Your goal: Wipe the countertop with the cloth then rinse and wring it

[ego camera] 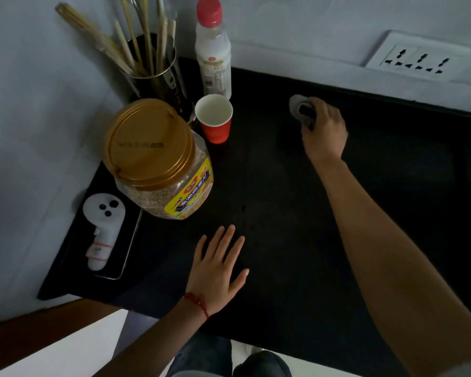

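The black countertop (278,202) fills the middle of the view. Far back on it, near the wall, lies a small grey bunched cloth (297,106). My right hand (322,129) is reached out over it, fingers curled round its right side. Part of the cloth is hidden under those fingers. My left hand (218,270) rests flat on the counter near the front edge, fingers straight and spread, holding nothing. A red string is tied round that wrist.
At the left stand a gold-lidded plastic jar (158,161), a red paper cup (214,118), a bottle with a red cap (214,50) and a metal holder of chopsticks (150,69). A tray (131,240) with a white gadget lies front left. A wall socket (422,59) sits back right.
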`<action>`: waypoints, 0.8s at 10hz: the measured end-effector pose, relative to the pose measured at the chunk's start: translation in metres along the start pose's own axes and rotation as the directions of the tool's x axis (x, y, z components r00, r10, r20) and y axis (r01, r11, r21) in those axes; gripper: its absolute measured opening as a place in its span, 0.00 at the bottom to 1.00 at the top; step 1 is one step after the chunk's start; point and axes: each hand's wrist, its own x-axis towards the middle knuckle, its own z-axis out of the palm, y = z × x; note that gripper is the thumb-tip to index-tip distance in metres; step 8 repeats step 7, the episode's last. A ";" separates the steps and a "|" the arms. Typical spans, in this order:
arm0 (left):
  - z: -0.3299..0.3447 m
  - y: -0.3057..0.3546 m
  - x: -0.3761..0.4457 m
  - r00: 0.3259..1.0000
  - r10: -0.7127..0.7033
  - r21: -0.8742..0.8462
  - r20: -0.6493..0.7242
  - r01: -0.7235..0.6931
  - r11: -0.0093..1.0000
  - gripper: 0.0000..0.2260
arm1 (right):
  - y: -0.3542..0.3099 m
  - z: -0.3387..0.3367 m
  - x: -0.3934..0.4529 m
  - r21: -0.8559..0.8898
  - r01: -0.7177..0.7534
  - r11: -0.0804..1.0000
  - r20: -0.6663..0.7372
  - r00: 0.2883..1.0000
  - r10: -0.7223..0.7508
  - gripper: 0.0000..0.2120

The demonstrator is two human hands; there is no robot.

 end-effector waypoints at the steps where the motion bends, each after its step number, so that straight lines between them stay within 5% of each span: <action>1: 0.000 0.000 0.000 1.000 -0.003 0.005 -0.009 0.003 1.000 0.27 | 0.012 0.016 -0.001 -0.170 0.199 0.965 0.054 0.980 -0.193 0.19; 2: 0.000 0.001 0.000 0.999 0.004 0.015 -0.034 -0.003 1.000 0.27 | 0.020 0.027 -0.017 -0.169 0.248 0.954 0.189 0.958 -0.215 0.22; 8: -0.004 0.003 0.000 1.000 -0.008 0.006 -0.022 0.008 1.000 0.27 | 0.020 0.012 -0.016 -0.074 0.200 0.977 0.377 0.913 -0.158 0.26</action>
